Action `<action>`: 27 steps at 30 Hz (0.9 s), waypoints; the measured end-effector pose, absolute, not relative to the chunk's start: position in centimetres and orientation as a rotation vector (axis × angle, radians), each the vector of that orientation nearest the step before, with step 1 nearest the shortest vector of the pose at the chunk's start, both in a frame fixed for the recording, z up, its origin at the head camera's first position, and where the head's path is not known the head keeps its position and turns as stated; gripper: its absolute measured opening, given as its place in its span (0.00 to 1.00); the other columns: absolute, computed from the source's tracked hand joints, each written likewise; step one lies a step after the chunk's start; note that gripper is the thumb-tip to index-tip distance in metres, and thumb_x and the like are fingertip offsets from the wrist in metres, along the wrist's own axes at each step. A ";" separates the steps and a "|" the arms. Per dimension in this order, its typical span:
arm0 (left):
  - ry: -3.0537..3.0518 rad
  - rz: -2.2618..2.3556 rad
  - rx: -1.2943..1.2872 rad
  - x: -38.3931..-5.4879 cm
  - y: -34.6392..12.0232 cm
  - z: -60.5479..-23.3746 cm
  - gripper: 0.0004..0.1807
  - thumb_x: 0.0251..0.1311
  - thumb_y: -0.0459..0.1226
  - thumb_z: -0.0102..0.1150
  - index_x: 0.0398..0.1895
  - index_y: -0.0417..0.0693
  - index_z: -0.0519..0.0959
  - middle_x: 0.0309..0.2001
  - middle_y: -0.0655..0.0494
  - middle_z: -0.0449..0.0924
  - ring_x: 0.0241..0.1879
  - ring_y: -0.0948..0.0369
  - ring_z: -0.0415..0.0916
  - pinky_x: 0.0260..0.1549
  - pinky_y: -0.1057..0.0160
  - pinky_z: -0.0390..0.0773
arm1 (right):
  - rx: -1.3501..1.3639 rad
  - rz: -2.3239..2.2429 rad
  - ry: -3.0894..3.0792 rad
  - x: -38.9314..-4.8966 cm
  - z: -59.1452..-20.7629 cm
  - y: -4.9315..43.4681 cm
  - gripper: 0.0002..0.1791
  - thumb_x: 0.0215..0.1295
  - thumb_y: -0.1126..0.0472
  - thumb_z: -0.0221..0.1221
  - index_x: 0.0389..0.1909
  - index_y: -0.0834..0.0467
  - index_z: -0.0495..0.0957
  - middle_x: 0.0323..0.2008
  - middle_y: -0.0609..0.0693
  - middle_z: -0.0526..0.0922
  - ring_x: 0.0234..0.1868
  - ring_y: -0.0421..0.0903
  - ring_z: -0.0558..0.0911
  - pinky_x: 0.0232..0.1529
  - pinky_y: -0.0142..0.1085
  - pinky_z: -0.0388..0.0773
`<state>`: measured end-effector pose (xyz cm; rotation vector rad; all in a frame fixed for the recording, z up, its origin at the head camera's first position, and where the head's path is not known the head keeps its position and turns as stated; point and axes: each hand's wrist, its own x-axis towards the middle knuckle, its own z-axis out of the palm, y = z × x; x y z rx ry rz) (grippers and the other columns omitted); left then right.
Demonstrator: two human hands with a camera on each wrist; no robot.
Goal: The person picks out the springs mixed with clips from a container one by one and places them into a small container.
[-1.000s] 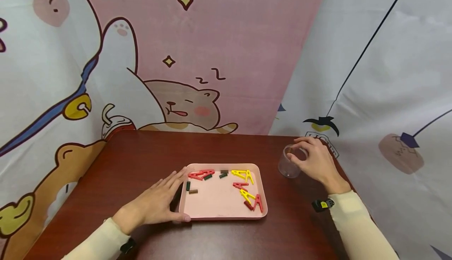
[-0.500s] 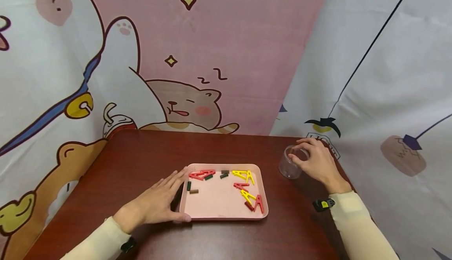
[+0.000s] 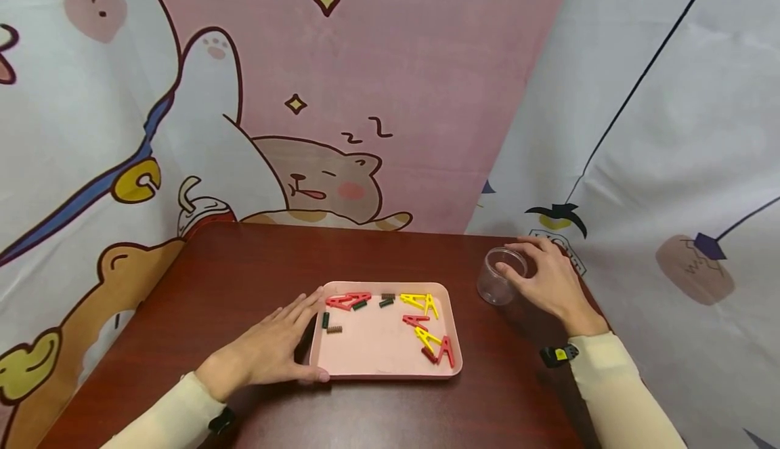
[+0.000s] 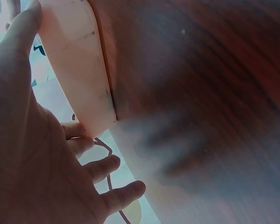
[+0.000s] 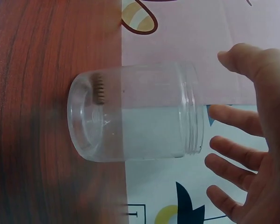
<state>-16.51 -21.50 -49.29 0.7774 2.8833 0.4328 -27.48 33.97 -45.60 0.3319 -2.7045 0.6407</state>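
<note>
My left hand [image 3: 268,351] rests along the left side of a pink tray [image 3: 365,357], its fingers extended at the back corner and its thumb at the front corner. Right of the tray, a clear plastic jar [image 3: 495,290] stands upright without a lid. A small coil spring [image 5: 99,88] shows near the jar's bottom in the right wrist view. Beside the jar's mouth is my right hand [image 3: 545,280]. In the right wrist view its loosely spread fingers [image 5: 235,119] are just off the threaded rim, holding nothing.
In the tray lie red clip halves [image 3: 347,300], yellow clip halves [image 3: 417,300], dark green springs [image 3: 326,320], a brown spring [image 3: 334,330] and a dark red spring [image 3: 429,355]. Printed cloth [image 3: 426,97] hangs behind and beside the brown table [image 3: 274,259].
The jar has shifted slightly to the left and back, while the right hand's thumb and fingers have spread a little. The left hand and the tray have stayed in place.
</note>
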 end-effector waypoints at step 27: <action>2.868 0.437 0.769 -16.6 -21.5 -49.1 0.79 0.58 0.85 0.68 0.97 0.42 0.53 0.98 0.45 0.49 0.93 0.32 0.57 0.81 0.20 0.70 | 0.505 0.585 -2.590 -25.7 -44.9 30.9 0.30 0.69 0.43 0.80 0.67 0.51 0.90 0.74 0.61 0.84 0.76 0.68 0.78 0.75 0.77 0.68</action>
